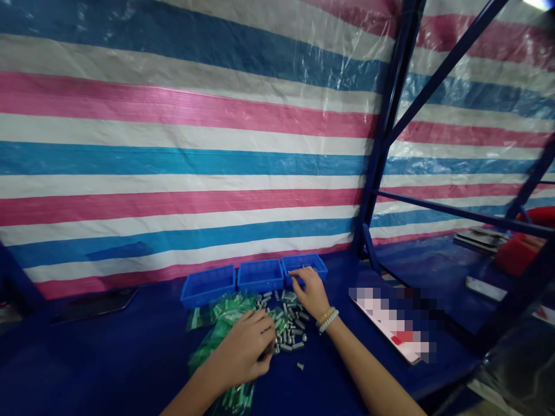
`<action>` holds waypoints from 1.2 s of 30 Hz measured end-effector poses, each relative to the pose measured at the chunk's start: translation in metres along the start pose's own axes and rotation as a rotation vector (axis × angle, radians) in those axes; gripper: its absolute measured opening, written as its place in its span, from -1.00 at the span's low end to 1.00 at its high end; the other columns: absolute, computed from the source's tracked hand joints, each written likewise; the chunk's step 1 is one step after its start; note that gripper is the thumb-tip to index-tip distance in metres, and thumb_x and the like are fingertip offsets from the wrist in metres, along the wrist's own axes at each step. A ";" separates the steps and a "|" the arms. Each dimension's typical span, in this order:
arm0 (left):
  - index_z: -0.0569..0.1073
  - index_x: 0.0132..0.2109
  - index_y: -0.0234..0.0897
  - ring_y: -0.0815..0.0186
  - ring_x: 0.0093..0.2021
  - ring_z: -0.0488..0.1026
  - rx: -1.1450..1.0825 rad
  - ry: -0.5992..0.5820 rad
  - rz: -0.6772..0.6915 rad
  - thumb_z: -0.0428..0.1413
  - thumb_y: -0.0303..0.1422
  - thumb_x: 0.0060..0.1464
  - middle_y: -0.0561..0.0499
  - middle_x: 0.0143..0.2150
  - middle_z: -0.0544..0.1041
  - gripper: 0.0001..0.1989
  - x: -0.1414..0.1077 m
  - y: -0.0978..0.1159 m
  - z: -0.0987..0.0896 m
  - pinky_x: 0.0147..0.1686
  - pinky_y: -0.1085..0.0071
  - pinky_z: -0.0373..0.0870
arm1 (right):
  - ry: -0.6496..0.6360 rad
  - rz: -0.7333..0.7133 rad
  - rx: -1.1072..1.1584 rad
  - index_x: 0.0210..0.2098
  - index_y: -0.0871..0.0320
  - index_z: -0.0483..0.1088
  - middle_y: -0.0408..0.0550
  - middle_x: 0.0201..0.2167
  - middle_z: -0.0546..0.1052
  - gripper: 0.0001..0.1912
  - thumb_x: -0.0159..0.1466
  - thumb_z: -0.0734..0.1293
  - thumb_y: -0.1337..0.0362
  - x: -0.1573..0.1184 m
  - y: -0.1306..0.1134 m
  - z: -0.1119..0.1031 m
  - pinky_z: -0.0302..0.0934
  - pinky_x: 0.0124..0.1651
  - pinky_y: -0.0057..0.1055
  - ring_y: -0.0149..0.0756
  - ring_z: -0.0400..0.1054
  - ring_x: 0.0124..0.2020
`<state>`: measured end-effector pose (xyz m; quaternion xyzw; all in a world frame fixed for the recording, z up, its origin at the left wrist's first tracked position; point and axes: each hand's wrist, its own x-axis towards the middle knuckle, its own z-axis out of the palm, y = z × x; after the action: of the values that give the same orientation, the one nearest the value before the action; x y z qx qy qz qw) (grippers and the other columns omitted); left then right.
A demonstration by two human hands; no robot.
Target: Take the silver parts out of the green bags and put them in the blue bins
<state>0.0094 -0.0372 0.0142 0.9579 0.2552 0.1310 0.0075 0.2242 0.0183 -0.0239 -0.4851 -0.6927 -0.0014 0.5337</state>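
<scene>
My left hand (250,345) is curled at the left edge of a pile of small metal parts (291,334). Its fingers are closed, and whatever they hold is hidden. Under and beside it lie green-tinted clear plastic bags (203,349), some with small parts inside. My right hand (310,290), with beaded bracelets (328,319) at the wrist, reaches over the front of the right blue bin (318,262). Its thumb and forefinger come close together; anything between them is too small to make out. Small pieces show inside that bin.
Left of the right bin stand the middle blue bin (260,283) and the left blue bin (208,294). One loose metal part (300,366) lies in front of the pile. A phone-like slab (385,329), partly pixelated, is at right; a dark phone (97,306) lies at left. A blue frame post (381,156) rises behind.
</scene>
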 end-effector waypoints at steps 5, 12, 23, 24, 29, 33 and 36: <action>0.39 -0.25 -0.24 0.27 -0.29 0.44 -0.175 0.255 -0.110 -0.01 -0.53 0.08 0.00 -0.31 0.48 -0.86 0.004 -0.009 0.002 -0.28 0.36 0.35 | -0.232 0.133 0.480 -0.23 0.16 0.47 -0.07 -0.39 0.55 -0.82 0.24 0.30 0.20 -0.003 -0.023 -0.002 0.31 -0.25 -0.37 -0.29 0.43 -0.36; 0.42 -0.27 -0.23 0.31 -0.38 0.47 -0.303 0.581 -0.254 0.05 -0.44 0.11 0.03 -0.36 0.49 -0.94 0.004 -0.014 0.007 -0.35 0.41 0.40 | -0.439 0.188 0.807 -0.26 0.17 0.49 -0.11 -0.45 0.52 -0.72 0.09 0.45 0.15 -0.010 -0.046 0.000 0.32 -0.32 -0.42 -0.37 0.39 -0.44; 0.43 -0.33 -0.28 0.24 -0.35 0.55 -1.118 0.402 -0.558 0.21 -0.34 -0.07 0.00 -0.42 0.58 -0.86 0.011 -0.005 0.020 -0.31 0.39 0.47 | -0.258 -0.001 0.604 -0.42 0.17 0.53 -0.13 -0.55 0.41 -0.86 0.08 0.48 0.23 -0.014 -0.054 -0.001 0.22 -0.37 -0.41 -0.35 0.30 -0.47; 0.43 -0.33 -0.28 0.24 -0.35 0.55 -1.134 0.435 -0.574 0.22 -0.34 -0.09 0.00 -0.41 0.58 -0.84 0.011 -0.005 0.019 -0.30 0.38 0.47 | -0.252 0.012 0.608 -0.42 0.17 0.52 -0.13 -0.55 0.41 -0.86 0.07 0.48 0.23 -0.014 -0.053 -0.001 0.22 -0.37 -0.41 -0.35 0.31 -0.47; 0.43 -0.26 -0.27 0.23 -0.20 0.54 -1.095 0.680 -0.587 0.20 -0.36 -0.04 -0.05 -0.25 0.59 -0.84 0.009 -0.002 0.009 -0.11 0.32 0.45 | -0.220 0.167 0.745 -0.38 0.15 0.44 -0.13 -0.47 0.46 -0.82 0.07 0.48 0.25 -0.012 -0.045 0.004 0.29 -0.32 -0.41 -0.35 0.37 -0.44; 0.45 -0.21 -0.26 0.21 -0.10 0.52 -1.038 0.674 -0.474 0.15 -0.39 0.01 -0.08 -0.16 0.58 -0.86 0.007 0.002 0.004 0.00 0.27 0.42 | -0.289 0.292 0.921 -0.37 0.14 0.39 -0.11 -0.41 0.52 -0.76 0.04 0.49 0.23 -0.016 -0.044 0.013 0.34 -0.25 -0.39 -0.31 0.44 -0.36; 0.46 -0.17 -0.25 0.19 -0.05 0.51 -0.998 0.642 -0.421 0.13 -0.40 0.04 -0.10 -0.10 0.57 -0.83 0.007 0.002 0.004 0.01 0.26 0.42 | -0.307 0.317 0.981 -0.35 0.13 0.40 -0.09 -0.38 0.55 -0.76 0.05 0.48 0.20 -0.016 -0.041 0.014 0.35 -0.24 -0.38 -0.28 0.47 -0.32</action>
<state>0.0172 -0.0348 0.0121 0.6813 0.3361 0.5111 0.4021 0.1856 -0.0064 -0.0206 -0.2720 -0.6004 0.4739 0.5840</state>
